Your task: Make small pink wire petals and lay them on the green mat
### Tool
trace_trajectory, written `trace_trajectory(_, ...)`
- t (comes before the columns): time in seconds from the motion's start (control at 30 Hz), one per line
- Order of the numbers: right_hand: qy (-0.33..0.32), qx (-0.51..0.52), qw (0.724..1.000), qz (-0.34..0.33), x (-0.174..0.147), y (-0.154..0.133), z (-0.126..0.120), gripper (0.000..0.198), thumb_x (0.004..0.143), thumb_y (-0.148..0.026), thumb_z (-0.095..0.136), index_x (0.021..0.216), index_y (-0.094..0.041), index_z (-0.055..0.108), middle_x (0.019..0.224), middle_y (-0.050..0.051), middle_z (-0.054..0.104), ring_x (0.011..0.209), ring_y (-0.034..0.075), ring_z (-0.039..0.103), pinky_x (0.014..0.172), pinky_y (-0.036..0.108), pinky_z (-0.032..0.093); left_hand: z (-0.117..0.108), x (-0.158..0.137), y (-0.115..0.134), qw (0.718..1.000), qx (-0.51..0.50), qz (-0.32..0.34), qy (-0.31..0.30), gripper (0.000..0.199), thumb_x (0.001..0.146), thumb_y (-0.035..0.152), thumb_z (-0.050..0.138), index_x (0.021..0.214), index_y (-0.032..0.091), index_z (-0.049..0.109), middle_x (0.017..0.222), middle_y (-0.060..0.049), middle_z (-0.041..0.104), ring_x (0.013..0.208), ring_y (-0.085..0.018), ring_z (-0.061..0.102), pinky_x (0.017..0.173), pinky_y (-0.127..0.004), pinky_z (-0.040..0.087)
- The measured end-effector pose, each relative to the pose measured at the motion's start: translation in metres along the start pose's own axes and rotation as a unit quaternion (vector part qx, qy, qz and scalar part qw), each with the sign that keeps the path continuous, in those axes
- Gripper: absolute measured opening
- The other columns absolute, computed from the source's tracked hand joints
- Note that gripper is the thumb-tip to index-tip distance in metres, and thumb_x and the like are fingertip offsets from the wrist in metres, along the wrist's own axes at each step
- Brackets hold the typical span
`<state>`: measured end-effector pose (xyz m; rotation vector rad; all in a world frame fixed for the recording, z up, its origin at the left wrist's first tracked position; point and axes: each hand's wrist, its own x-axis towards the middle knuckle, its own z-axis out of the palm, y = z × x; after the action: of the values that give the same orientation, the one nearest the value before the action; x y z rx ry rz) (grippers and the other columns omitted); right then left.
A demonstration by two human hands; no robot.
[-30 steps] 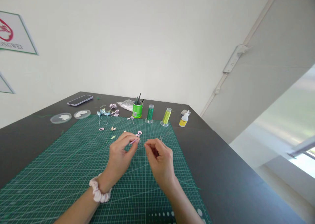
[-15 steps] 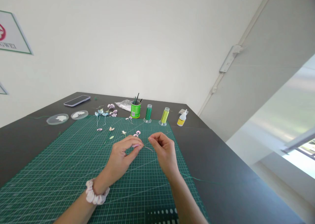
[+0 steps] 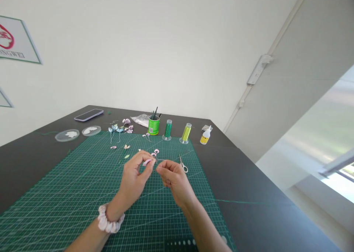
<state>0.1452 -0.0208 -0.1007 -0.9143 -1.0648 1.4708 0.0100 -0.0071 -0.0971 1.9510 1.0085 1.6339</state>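
My left hand (image 3: 136, 172), with a pale scrunchie (image 3: 106, 222) at the wrist, is closed in a pinch on a small pink petal (image 3: 147, 162). A thin pale stem (image 3: 162, 159) runs rightward from the left fingertips, passing behind my right fingers. My right hand (image 3: 173, 178) is also closed, thumb against index finger, just right of the left fingertips. Whatever lies in that pinch is too fine to make out. Small pink flower pieces (image 3: 156, 151) lie just beyond the hands, and scissors (image 3: 183, 165) with white handles rest on the green cutting mat (image 3: 91, 185).
Behind stand a green can (image 3: 153, 126) of tools, a dark green thread spool (image 3: 168, 129), a yellow-green spool (image 3: 186, 133) and a glue bottle (image 3: 205, 135). Blue flowers (image 3: 114, 128), shallow dishes (image 3: 67, 135) and a phone (image 3: 89, 115) are at the left.
My right hand has moved left and slightly down, closer to the left fingertips, uncovering the scissors. My left hand keeps its pinch on the petal and has shifted slightly left.
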Motion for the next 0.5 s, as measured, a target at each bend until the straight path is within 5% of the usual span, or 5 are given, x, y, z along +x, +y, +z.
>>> trace_trajectory(0.3, 0.064, -0.139, 0.977, -0.147, -0.012, 0.000, 0.011, 0.018, 0.075, -0.029, 0.061, 0.061, -0.018, 0.054, 0.052, -0.006, 0.040, 0.048, 0.008, 0.030, 0.045, 0.023, 0.025, -0.001, 0.002, -0.002, 0.997, 0.062, 0.021, 0.029, 0.018, 0.085, 0.015, 0.053, 0.067, 0.018, 0.055, 0.069, 0.000, 0.059, 0.066, -0.013, 0.057, 0.064, -0.023, 0.045)
trace_trajectory(0.5, 0.122, -0.302, 0.890, -0.321, -0.014, 0.000, 0.003, 0.017, 0.085, -0.019, 0.054, 0.069, -0.018, 0.057, 0.054, -0.004, 0.048, 0.047, 0.009, 0.040, 0.045, 0.022, 0.031, 0.000, 0.001, -0.006, 0.996, 0.071, 0.061, 0.005, 0.017, 0.086, 0.012, 0.054, 0.071, 0.018, 0.058, 0.072, 0.000, 0.062, 0.068, -0.012, 0.059, 0.065, -0.022, 0.046)
